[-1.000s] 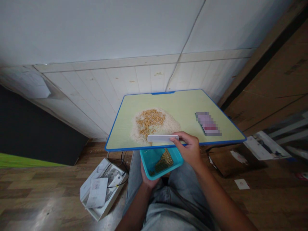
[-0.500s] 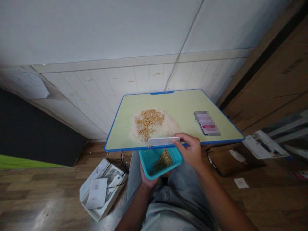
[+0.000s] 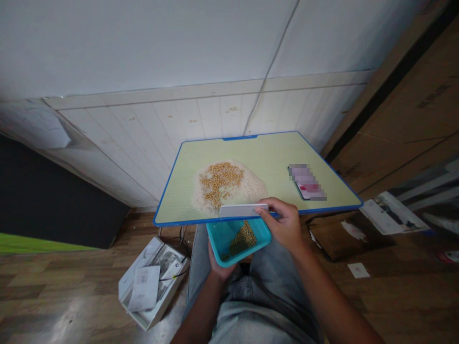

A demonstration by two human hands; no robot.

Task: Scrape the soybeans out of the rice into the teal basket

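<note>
A small green table (image 3: 272, 157) with a blue rim carries a mound of white rice (image 3: 247, 184) with yellow beans (image 3: 219, 179) on top. My right hand (image 3: 285, 224) pinches a flat white card-like scraper (image 3: 244, 210) held on edge at the table's near rim. Just below that rim my left hand (image 3: 220, 267) grips a teal tub (image 3: 224, 236) from underneath. A heap of yellow beans (image 3: 244, 237) lies inside the tub. Most of the left hand's fingers are hidden under the tub.
A blurred pink and white card (image 3: 307, 182) lies on the table's right side. An open white box (image 3: 152, 282) with papers sits on the wooden floor at left. Cardboard (image 3: 405, 110) leans at right, with papers (image 3: 390, 217) on the floor below. A panelled wall stands behind.
The scraper edged slightly toward the table's near rim. A bean or two seen at the rim half a second ago is gone from there. The tub stays under the edge.
</note>
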